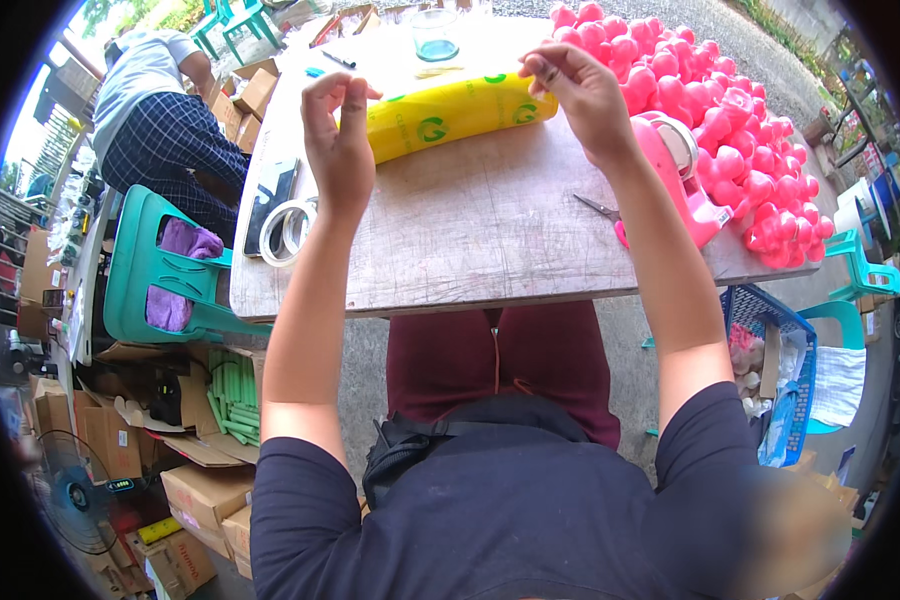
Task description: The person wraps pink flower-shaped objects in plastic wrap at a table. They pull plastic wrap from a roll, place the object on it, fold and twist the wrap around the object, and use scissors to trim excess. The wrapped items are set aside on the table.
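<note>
A yellow roll of cling wrap [461,118] with green print lies across the wooden table [457,232] in front of me. My left hand [341,142] is raised at its left end, thumb and fingers bent towards each other. At the right end is my right hand [581,101], its fingertips pinched close to the roll's edge. Whether either hand grips a clear film is too faint to tell. Scissors [607,214] with pink handles lie near my right forearm, beside a pink tape dispenser [679,176]. By my left forearm are tape rolls [286,231] and a phone [271,196].
Glossy pink rounded pieces [720,127] are heaped along the table's right side. A glass jar [435,36] and a pen [339,59] are at the back. A green chair [139,262] stands left, near a bending person [165,120]. A blue crate [799,390] is at right.
</note>
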